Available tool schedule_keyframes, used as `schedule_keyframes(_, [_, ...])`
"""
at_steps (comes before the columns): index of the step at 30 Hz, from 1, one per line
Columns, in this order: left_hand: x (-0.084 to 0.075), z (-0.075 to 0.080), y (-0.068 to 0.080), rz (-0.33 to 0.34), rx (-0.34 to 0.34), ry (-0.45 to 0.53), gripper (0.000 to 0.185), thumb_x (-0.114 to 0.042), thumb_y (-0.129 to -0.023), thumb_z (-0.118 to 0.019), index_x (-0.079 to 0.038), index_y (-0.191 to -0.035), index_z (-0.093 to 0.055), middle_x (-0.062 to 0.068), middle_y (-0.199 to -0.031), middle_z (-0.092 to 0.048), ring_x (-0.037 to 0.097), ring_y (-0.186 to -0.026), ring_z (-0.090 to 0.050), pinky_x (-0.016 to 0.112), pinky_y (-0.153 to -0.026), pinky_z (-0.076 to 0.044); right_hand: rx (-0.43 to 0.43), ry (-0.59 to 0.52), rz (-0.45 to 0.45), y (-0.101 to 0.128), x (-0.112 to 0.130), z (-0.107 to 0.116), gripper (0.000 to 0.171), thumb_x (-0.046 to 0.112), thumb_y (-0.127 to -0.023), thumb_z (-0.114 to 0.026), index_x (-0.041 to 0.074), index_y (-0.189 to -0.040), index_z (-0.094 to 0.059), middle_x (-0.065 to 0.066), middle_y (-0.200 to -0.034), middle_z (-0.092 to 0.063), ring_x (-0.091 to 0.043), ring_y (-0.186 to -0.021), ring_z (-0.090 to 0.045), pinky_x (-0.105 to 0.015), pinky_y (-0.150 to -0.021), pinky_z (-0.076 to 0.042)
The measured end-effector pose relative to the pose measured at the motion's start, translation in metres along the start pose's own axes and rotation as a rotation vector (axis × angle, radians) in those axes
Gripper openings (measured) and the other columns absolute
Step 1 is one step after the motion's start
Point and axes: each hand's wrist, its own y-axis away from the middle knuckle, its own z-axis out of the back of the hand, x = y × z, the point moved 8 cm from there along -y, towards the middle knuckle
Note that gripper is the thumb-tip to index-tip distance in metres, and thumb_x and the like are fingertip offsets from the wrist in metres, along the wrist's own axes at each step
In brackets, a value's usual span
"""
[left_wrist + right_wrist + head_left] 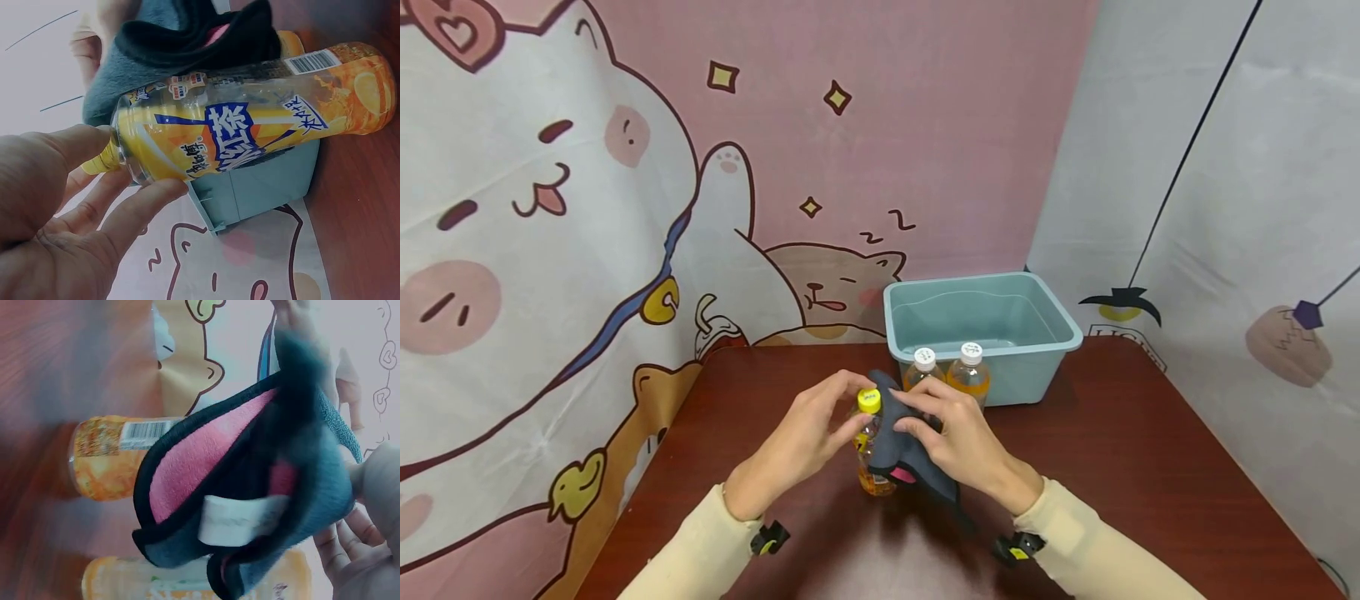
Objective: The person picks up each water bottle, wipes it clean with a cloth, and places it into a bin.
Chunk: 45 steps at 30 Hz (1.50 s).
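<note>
Upright at the middle of the table is a bottle of iced tea (231,125) with a yellow cap (869,401) and an orange-and-yellow label. My left hand (801,437) holds it at the neck, thumb and fingers around the part just under the cap. Pinched in my right hand (962,433) is a dark grey cloth (895,433), folded and hanging against the bottle's right side. Its pink inner face, black edging and a white tag (240,520) show in the right wrist view. The cloth hides part of the bottle in the head view.
Two white-capped bottles, one (923,367) partly behind my right hand and another (970,375) to its right, stand in front of a light blue plastic bin (1037,371). The brown table (1112,467) ends at a cartoon-printed cloth backdrop (925,125).
</note>
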Motion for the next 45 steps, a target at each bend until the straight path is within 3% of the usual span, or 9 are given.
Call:
schedule_keyframes(10, [-0.002,0.002,0.000,-0.017,-0.014,0.022,0.048,-0.010,-0.102,-0.092,-0.016,-0.141,-0.066,0.001,-0.129,-0.079,0.017,-0.117,-0.079,0.046,-0.104,-0.071,0.066,0.115,0.015,-0.007,0.013,-0.005,0.055,0.020,-0.097,-0.095,0.000,-0.145,-0.080,-0.003,-0.119,-0.073,-0.010,-0.093,-0.070,-0.019,-0.073,-0.059])
schedule_keyframes(21, [-0.003,0.000,0.001,-0.037,-0.011,0.012,0.047,-0.008,-0.103,-0.091,-0.014,-0.141,-0.065,0.003,-0.129,-0.078,0.017,-0.115,-0.079,0.042,-0.100,-0.072,0.098,0.128,0.001,-0.009,0.017,-0.003,0.053,0.019,-0.095,-0.095,-0.001,-0.142,-0.081,-0.004,-0.116,-0.074,-0.009,-0.089,-0.070,-0.018,-0.071,-0.060])
schedule_keyframes(27, [-0.001,0.000,0.001,-0.033,-0.016,0.009,0.048,-0.008,-0.101,-0.092,-0.015,-0.141,-0.066,0.003,-0.131,-0.081,0.016,-0.117,-0.081,0.040,-0.103,-0.072,0.112,0.112,-0.023,-0.005,0.012,-0.004,0.051,0.017,-0.095,-0.095,-0.002,-0.141,-0.082,-0.005,-0.114,-0.075,-0.004,-0.083,-0.064,-0.018,-0.069,-0.060])
schedule_keyframes(35, [-0.001,0.002,0.002,-0.041,-0.025,0.001,0.051,-0.008,-0.100,-0.093,-0.015,-0.142,-0.065,0.004,-0.132,-0.081,0.017,-0.119,-0.082,0.041,-0.104,-0.072,0.140,0.075,-0.090,-0.002,0.001,-0.006,0.047,0.014,-0.094,-0.097,0.000,-0.138,-0.084,-0.004,-0.112,-0.076,-0.004,-0.086,-0.069,-0.020,-0.072,-0.064])
schedule_keyframes(45, [0.000,0.001,0.002,-0.011,-0.016,0.003,0.052,-0.008,-0.100,-0.094,-0.014,-0.142,-0.066,0.003,-0.131,-0.081,0.017,-0.118,-0.082,0.041,-0.104,-0.072,0.291,0.135,-0.159,0.017,-0.027,-0.031,0.035,0.017,-0.099,-0.094,0.003,-0.130,-0.087,-0.001,-0.106,-0.076,-0.003,-0.083,-0.063,-0.019,-0.070,-0.056])
